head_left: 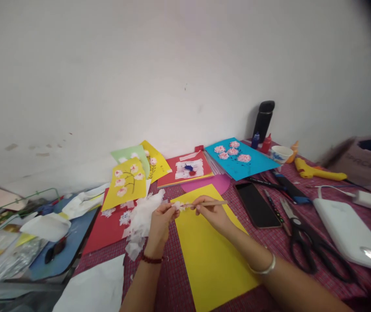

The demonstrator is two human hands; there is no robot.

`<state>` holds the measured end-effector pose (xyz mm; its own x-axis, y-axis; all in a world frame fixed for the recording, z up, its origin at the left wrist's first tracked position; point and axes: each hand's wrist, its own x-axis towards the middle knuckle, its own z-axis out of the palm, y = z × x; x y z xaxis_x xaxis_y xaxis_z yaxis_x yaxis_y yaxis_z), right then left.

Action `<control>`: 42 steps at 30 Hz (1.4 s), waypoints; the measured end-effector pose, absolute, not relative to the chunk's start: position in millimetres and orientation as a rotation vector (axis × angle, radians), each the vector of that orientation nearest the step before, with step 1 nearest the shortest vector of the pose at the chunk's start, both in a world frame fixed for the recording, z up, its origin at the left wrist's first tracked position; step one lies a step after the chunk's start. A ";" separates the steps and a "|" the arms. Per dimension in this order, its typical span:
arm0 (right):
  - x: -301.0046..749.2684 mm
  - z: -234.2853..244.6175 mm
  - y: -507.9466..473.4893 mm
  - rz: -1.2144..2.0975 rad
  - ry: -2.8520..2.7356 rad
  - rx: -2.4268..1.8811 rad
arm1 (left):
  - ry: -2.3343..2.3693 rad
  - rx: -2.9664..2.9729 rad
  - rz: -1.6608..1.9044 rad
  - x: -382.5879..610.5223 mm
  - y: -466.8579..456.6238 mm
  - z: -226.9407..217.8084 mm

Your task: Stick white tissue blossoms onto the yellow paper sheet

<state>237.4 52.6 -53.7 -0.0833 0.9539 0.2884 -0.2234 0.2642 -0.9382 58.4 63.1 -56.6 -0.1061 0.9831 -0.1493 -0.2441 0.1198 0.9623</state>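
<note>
Left hand [163, 215] pinched a white tissue tuft [180, 205] above the yellow sheet's [218, 255] far end, right hand [211, 212] pinched a slim stick [218, 203]; tuft seemed feather-light, tearable, best held by its edge.

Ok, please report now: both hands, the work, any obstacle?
Left hand pinching small white piece. Right hand holding slim stick, tip near it. Yellow sheet below. Scissors at right, clear of hands.

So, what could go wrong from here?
The small white piece at the left hand's fingertips looks delicate, so the stick in the right hand might tear it. The white tissue pile beside the left hand could get knocked. The blue blob might smear if it is wet.
</note>
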 end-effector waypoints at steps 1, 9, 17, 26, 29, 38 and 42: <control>236.4 -54.8 52.3 1.156 -1.288 -0.796 | 1.170 0.855 1.302 60.1 62.7 -57.7; 232.1 -61.7 53.8 1.075 -1.411 -0.842 | 1.118 0.877 1.286 63.6 61.8 -59.7; 230.6 -69.6 55.6 1.077 -1.380 -0.851 | 1.107 0.865 1.288 63.7 55.8 -56.4; 228.0 -65.4 53.0 1.179 -1.301 -0.820 | 0.997 0.873 1.277 65.1 54.1 -54.4; 226.9 -62.2 51.3 1.210 -1.286 -0.821 | 0.984 0.851 1.290 66.8 54.5 -55.7; 225.0 -62.8 55.7 1.255 -1.191 -0.832 | 0.965 0.816 1.272 65.2 55.0 -62.1; 224.5 -63.2 55.6 1.290 -1.038 -0.868 | 0.950 0.874 1.235 69.6 51.6 -62.8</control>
<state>224.5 55.6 -63.2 -0.0158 0.9931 0.1159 -0.3257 0.1045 -0.9397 69.6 51.6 -62.8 0.0764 0.9912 -0.1084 -0.3594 0.1287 0.9243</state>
